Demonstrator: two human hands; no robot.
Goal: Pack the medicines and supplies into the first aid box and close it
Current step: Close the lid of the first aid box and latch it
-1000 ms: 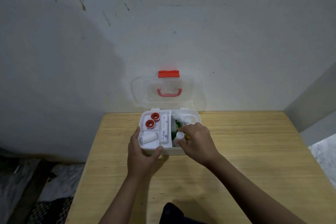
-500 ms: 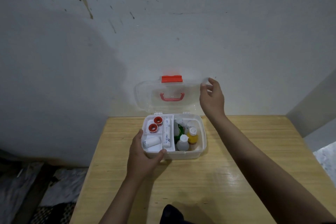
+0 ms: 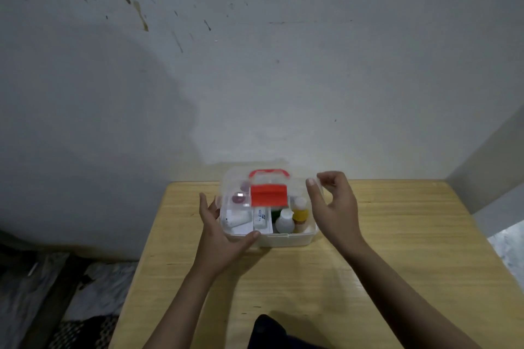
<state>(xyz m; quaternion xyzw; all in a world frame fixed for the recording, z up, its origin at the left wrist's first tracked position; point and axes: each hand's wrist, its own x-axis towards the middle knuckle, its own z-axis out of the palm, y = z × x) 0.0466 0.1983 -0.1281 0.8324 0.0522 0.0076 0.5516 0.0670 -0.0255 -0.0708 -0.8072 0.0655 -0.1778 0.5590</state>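
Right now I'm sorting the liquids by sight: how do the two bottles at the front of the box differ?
The white bottle is white all over, while the yellow bottle has a yellow body under a white cap. The white bottle stands nearer the front wall of the first aid box; the yellow bottle stands behind it and to its right. Both stand upright in the same right-hand compartment, with white tops.

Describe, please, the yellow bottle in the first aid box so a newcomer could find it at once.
On the wooden table by the wall sits a white first aid box, its clear lid half lowered. In the right-hand compartment stands the yellow bottle. Its yellow body distinguishes it from the all-white bottle beside it.
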